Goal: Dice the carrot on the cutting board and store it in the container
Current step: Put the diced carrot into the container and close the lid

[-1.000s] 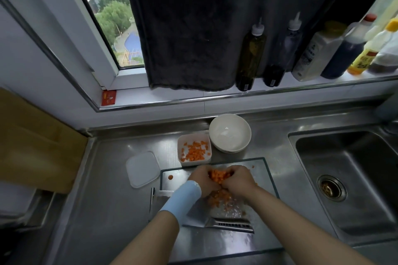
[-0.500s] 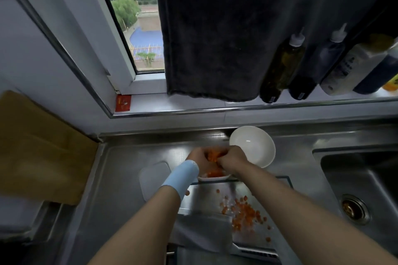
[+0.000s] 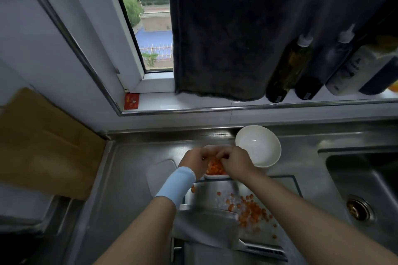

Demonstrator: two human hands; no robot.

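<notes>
Both hands, the left hand (image 3: 195, 162) and right hand (image 3: 233, 162), were cupped loosely over the container (image 3: 215, 176), letting carrot dice (image 3: 214, 166) fall in. More dice (image 3: 251, 214) lay on the cutting board (image 3: 286, 180). Pieces could spill onto the worktop (image 3: 129, 178) if dropped past the rim.

At frame centre the container (image 3: 216, 176) sits on the counter (image 3: 133, 170), bowl (image 3: 258, 146) to its right, lid (image 3: 160, 175) left, board (image 3: 284, 185) with dice (image 3: 251, 213) and knife (image 3: 215, 228) below; sink (image 3: 366, 180) far right.
</notes>
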